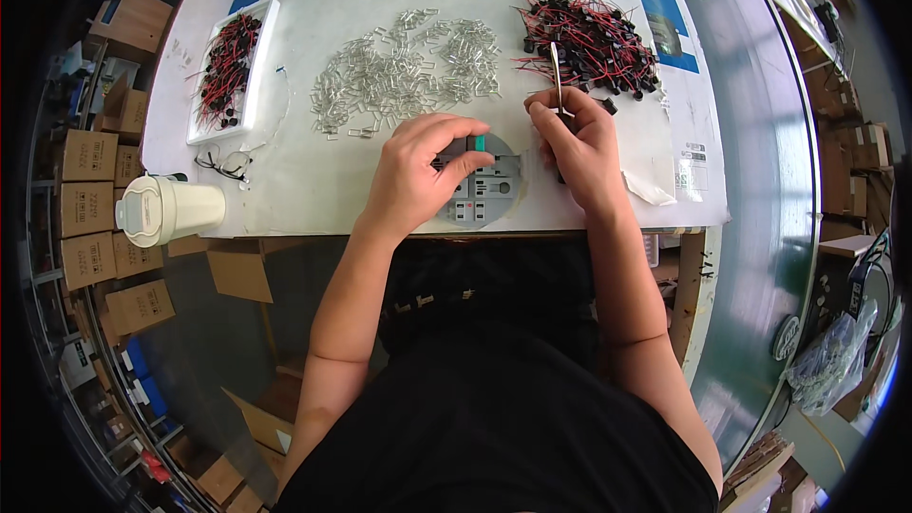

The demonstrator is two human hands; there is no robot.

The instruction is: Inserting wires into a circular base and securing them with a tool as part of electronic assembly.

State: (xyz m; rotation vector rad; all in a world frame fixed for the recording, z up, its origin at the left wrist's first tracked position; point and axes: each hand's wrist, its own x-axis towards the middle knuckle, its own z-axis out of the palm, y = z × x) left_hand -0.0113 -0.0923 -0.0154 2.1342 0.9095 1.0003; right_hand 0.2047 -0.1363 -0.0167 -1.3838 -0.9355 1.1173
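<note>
My left hand [418,171] is curled over a round grey plastic part [491,192] with slots and holes, at the table's near edge. Its thumb and forefinger close on a small green-and-dark block [479,143] at the part's far side. Whether the block rests in the part or is held just above it, I cannot tell. To the right, my right hand [581,142] grips a slim metal tool [557,71], its shiny end pointing away from me. The tool's lower portion is mostly hidden by the fingers.
Beyond my hands lies a spread of small clear looped pieces [404,71]. A heap of black parts with red wires [589,43] is at the far right; similar ones fill a white tray [264,71] at left. A lidded cream cup [176,212] stands at the left edge.
</note>
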